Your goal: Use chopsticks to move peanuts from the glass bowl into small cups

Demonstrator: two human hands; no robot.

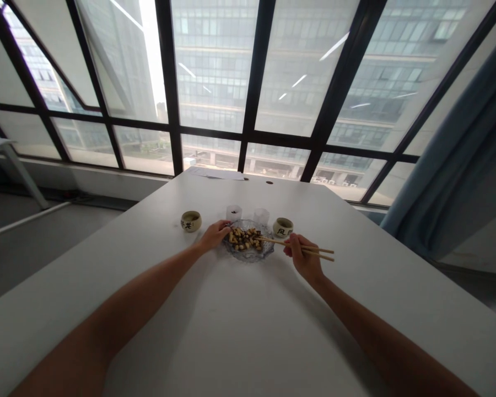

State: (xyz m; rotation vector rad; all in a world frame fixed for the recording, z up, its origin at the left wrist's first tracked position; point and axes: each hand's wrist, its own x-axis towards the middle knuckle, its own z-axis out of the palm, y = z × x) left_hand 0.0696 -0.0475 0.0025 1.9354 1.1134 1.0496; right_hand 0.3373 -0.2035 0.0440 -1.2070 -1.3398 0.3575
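Observation:
A clear glass plate (248,257) with a wavy rim sits on the table, holding a pile of small pale and dark pieces (243,238). My left hand (215,235) grips the plate's left rim, fingers at the edge. In my right hand (305,259), to the right of the plate, is a pair of wooden chopsticks (276,241). Their tips reach in among the pieces at the pile's right side. What the tips touch is too small to make out.
Behind the plate stand two small translucent cups, the left cup (233,213) with dark bits inside and the right cup (262,215). Lettered ceramic cups flank them, one at left (190,222), one at right (282,226). Paper (217,174) lies at the white table's (231,331) far end.

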